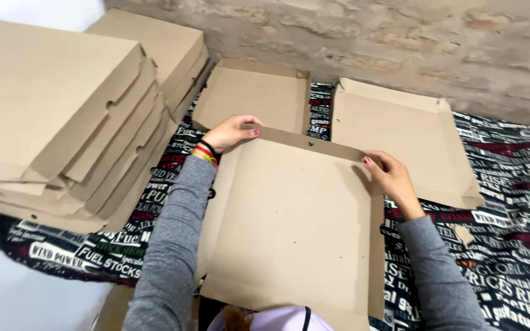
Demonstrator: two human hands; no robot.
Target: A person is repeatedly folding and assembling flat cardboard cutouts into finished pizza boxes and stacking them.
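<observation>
Both hands pinch the far flap of the flat cardboard box (289, 227): left hand (231, 132) and right hand (391, 178) at opposite ends of its long crosswise edge.

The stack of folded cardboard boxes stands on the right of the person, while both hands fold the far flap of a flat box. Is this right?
Not quite. In the head view the stack of folded boxes stands on the person's left, not the right. The rest holds: the left hand and right hand both grip the far flap of the flat box.
</observation>
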